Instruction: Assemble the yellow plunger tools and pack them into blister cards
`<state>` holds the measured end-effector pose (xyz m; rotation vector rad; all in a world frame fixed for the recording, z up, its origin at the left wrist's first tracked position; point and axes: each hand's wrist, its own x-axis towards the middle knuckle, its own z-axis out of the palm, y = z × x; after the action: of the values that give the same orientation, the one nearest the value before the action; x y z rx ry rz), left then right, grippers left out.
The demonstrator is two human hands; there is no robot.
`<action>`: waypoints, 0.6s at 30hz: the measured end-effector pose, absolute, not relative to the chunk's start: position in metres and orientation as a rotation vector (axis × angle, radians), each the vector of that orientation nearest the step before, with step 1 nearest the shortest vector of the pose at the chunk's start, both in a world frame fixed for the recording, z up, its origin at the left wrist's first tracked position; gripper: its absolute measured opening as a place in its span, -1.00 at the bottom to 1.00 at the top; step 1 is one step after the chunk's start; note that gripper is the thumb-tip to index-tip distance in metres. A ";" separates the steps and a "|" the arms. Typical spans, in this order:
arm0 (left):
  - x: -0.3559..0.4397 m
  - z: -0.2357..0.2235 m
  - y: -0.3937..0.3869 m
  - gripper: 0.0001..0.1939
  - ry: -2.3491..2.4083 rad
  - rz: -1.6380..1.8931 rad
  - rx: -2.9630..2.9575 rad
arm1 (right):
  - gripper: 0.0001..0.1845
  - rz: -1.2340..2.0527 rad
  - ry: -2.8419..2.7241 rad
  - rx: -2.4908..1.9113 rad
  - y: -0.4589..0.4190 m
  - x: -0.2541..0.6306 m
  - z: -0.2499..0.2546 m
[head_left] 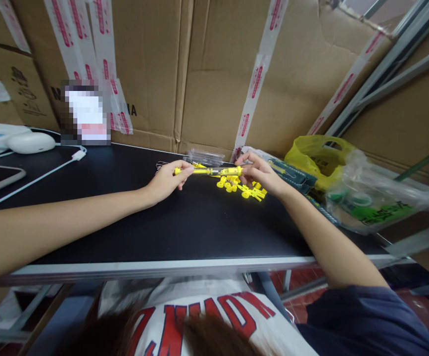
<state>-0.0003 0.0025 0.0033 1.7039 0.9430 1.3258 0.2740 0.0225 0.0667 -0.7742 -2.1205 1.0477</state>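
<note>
A slim yellow pen-shaped piece (214, 171) with a clear section and a dark band lies level above the black tabletop, between my two hands. Its left end is pinched between the thumb and fingers of my left hand (171, 178). At its right end, the fingers of my right hand (261, 173) close on the yellow tip, the index finger raised and bent. Just below and behind the piece lies a loose heap of small yellow plastic parts (232, 185), some round, some long. Clear plastic tubes (207, 157) lie behind my left fingers.
Dark green packs (296, 175) lie beyond my right hand, beside a yellow plastic bag (320, 158) and a clear bag (373, 198). A white cable (47, 173) crosses the left of the black table (169, 232). Cardboard boxes (221, 89) wall off the back.
</note>
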 end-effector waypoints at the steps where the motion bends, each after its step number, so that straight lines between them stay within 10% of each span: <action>1: 0.000 0.004 0.002 -0.72 0.946 1.324 1.701 | -0.85 1.045 -2.121 -0.784 0.022 0.273 0.067; 18: 0.000 0.004 0.002 -0.74 0.931 1.319 1.707 | -0.74 1.055 -2.193 -0.823 0.020 0.273 0.067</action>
<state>0.0004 0.0021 0.0039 1.7072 0.9310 1.3192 0.2733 0.0196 0.0666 -0.8231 -2.1933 1.0548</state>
